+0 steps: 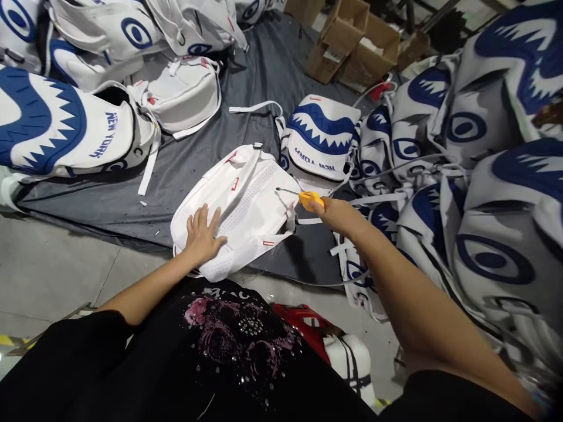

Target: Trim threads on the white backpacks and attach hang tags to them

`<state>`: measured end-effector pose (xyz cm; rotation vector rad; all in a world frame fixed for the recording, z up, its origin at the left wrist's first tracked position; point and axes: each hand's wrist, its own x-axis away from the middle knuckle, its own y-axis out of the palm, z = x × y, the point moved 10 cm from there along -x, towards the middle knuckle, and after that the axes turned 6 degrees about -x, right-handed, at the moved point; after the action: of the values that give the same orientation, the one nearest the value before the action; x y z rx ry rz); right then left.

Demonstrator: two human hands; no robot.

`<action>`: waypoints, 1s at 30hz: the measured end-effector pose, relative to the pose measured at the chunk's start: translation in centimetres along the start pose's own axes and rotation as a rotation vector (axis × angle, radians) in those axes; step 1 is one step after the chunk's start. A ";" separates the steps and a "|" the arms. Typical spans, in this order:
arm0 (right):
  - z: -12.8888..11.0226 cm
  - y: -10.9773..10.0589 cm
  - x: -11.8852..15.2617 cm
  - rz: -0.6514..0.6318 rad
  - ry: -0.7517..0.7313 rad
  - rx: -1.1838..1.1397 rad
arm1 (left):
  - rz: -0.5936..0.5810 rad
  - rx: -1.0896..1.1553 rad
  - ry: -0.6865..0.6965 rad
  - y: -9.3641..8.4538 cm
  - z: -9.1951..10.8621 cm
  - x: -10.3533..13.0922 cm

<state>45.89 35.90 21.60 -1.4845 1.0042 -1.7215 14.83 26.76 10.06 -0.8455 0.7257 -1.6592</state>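
A white backpack (259, 199) lies in front of me on the dark sheet, its padded side with straps and small red labels facing up. My left hand (203, 237) rests on its lower left part, fingers spread and holding nothing. In my right hand (323, 206) is an orange-handled tool (310, 200) with a thin metal shaft; its exact kind is unclear. The shaft points left over the backpack's right end. Just beyond my right hand, a smaller white-and-blue backpack (321, 138) shows a toothed pattern and NEW YORK lettering.
Dark sheeting (259, 76) covers the work surface. White-and-blue bags crowd the right side, including a large one (488, 258). More bags (65, 123) are piled at the left. Cardboard boxes (336, 41) stand at the back. A red item (303, 322) is below the front edge.
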 end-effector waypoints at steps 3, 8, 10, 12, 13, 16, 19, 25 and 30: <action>1.6 1.3 2.0 -0.123 -0.019 0.021 | -0.165 -0.225 0.365 3.4 6.0 3.3; 1.3 2.3 5.1 -0.160 -0.074 -0.038 | -0.324 -0.489 0.435 7.4 8.2 5.4; 1.7 2.4 5.3 -0.145 -0.054 -0.029 | -0.309 -0.565 0.414 7.8 8.4 5.3; 1.7 2.9 5.1 -0.144 -0.058 -0.020 | -0.298 -0.596 0.404 8.1 8.8 5.3; 1.6 3.2 5.0 -0.142 -0.058 -0.013 | -0.287 -0.600 0.393 8.2 8.9 5.4; 0.7 4.8 4.9 -0.199 -0.106 0.011 | -0.240 -0.555 0.365 8.2 9.1 5.9; 0.8 5.0 4.7 -0.206 -0.127 -0.001 | -0.213 -0.289 0.309 7.4 8.7 5.5; 3.4 -0.2 3.1 0.070 -0.067 -0.056 | -0.227 0.792 -0.449 7.0 0.7 0.7; 2.1 -0.4 5.6 0.078 -0.121 -0.069 | -0.306 0.955 -0.649 9.1 -1.2 -2.0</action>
<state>47.14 31.00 24.83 -1.5521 1.0525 -1.5377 19.05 26.63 1.62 -0.7150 -0.6442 -1.5852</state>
